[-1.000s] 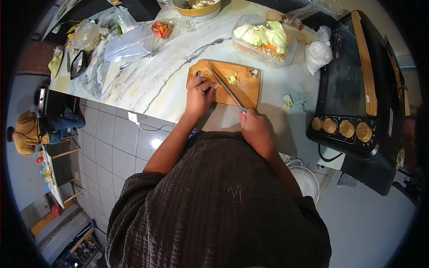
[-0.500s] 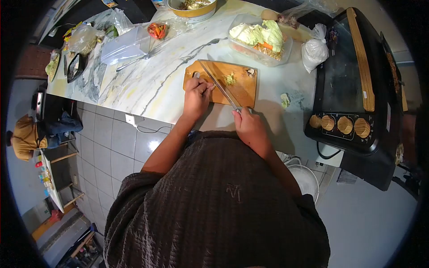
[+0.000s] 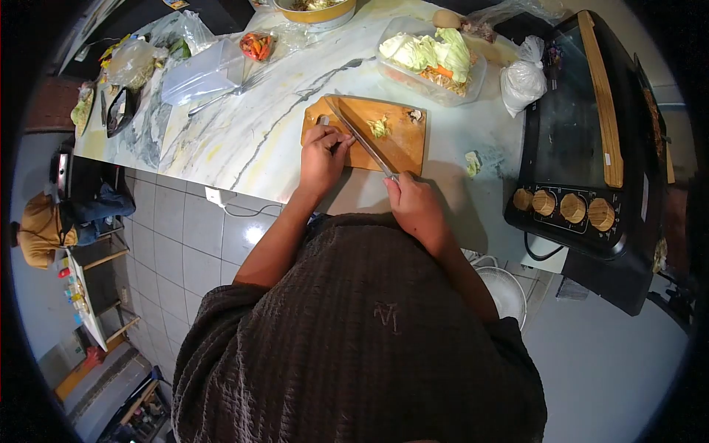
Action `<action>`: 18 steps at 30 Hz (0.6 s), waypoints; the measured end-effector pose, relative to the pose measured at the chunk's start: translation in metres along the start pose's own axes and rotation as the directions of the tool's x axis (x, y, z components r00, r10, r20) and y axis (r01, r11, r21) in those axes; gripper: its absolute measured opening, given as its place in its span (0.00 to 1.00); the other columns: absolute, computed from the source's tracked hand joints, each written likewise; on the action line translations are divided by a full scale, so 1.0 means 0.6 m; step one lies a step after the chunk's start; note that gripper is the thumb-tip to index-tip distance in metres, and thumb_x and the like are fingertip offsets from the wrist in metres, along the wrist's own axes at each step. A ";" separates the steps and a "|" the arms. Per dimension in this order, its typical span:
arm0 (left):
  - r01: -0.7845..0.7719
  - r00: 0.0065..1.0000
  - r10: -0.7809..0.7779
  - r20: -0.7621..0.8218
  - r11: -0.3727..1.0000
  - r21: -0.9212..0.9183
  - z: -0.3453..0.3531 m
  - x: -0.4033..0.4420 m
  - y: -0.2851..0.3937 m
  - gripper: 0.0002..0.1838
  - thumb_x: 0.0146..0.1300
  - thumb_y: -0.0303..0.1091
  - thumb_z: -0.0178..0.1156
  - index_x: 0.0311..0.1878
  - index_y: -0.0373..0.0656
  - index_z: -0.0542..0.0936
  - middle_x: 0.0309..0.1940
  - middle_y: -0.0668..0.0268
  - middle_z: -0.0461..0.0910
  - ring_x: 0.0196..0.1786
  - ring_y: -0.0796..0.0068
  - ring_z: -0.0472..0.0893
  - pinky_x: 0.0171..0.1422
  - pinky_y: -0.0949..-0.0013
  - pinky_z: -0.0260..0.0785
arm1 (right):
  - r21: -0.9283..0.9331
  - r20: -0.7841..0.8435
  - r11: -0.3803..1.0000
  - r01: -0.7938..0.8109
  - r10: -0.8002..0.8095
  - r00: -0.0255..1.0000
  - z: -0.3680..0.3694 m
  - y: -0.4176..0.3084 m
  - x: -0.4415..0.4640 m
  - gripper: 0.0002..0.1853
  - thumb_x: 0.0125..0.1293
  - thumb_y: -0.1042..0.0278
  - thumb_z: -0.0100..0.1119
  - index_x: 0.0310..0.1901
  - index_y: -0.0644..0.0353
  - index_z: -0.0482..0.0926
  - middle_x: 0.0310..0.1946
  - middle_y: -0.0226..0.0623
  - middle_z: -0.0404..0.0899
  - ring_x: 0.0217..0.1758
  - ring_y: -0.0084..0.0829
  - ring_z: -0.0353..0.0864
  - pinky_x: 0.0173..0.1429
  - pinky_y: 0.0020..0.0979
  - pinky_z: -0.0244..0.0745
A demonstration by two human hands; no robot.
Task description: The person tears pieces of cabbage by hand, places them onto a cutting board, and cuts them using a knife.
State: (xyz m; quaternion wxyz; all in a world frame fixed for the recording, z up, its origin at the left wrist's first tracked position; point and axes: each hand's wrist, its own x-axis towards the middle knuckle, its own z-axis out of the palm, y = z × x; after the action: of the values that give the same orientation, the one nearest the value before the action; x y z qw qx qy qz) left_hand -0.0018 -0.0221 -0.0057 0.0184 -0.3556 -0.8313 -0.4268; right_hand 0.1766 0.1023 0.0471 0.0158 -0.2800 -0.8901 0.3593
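Observation:
My right hand (image 3: 416,202) is closed around the handle of a knife (image 3: 363,142), whose long blade slants up and left across a wooden cutting board (image 3: 410,151). On the board's left part, my left hand (image 3: 322,156) is closed, its fingertips pinched together against the near side of the blade. Whatever those fingers hold is too small and covered to name. Just right of the blade lies a little heap of pale green shreds (image 3: 379,128). A small brownish-white scrap (image 3: 415,116) sits at the board's far right corner.
Behind the board stands a clear tub (image 3: 476,83) of cabbage and shredded vegetables. A torn leaf piece (image 3: 473,164) lies to its right, near a black oven (image 3: 569,133) and a white-filled bag (image 3: 523,81). Chillies (image 3: 257,46) and a plastic container (image 3: 203,74) are left. Another person (image 3: 46,229) is far left.

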 end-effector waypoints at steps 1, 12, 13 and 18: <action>0.002 1.000 -0.002 0.001 1.000 0.001 0.000 0.000 -0.001 0.07 0.61 0.31 0.73 0.40 0.39 0.90 0.39 0.58 0.85 0.45 0.59 0.82 0.52 0.62 0.75 | 0.001 0.011 1.000 -0.002 0.002 1.000 -0.001 0.001 0.001 0.20 0.76 0.55 0.54 0.35 0.67 0.77 0.29 0.62 0.80 0.36 0.65 0.81 0.40 0.57 0.74; 0.006 1.000 -0.006 0.005 1.000 -0.012 -0.003 0.001 0.004 0.06 0.60 0.31 0.72 0.37 0.38 0.89 0.36 0.60 0.82 0.45 0.58 0.80 0.51 0.60 0.73 | -0.109 0.045 0.993 -0.039 0.044 0.998 -0.002 -0.019 -0.002 0.19 0.77 0.54 0.53 0.40 0.66 0.76 0.29 0.62 0.81 0.37 0.65 0.82 0.42 0.59 0.75; 0.008 1.000 -0.007 0.008 1.000 -0.012 -0.003 0.002 0.005 0.06 0.60 0.31 0.72 0.37 0.38 0.89 0.36 0.60 0.82 0.45 0.58 0.80 0.51 0.60 0.73 | -0.131 0.051 0.990 -0.061 0.068 0.996 -0.001 -0.019 -0.002 0.19 0.77 0.54 0.53 0.41 0.66 0.75 0.29 0.61 0.82 0.36 0.65 0.82 0.40 0.59 0.75; 0.036 0.999 -0.035 0.018 0.999 -0.039 -0.001 -0.001 0.006 0.06 0.61 0.30 0.72 0.37 0.38 0.88 0.37 0.59 0.82 0.46 0.57 0.79 0.52 0.59 0.72 | -0.075 0.061 0.996 -0.054 0.059 0.996 0.019 -0.003 0.005 0.19 0.77 0.54 0.53 0.41 0.66 0.73 0.29 0.62 0.82 0.36 0.65 0.82 0.41 0.59 0.75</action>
State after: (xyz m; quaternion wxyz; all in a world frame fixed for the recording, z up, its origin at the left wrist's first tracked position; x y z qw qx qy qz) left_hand 0.0004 -0.0213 -0.0030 -0.0031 -0.3447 -0.8291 -0.4401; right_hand 0.1709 0.0957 0.0394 -0.0329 -0.2939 -0.8945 0.3353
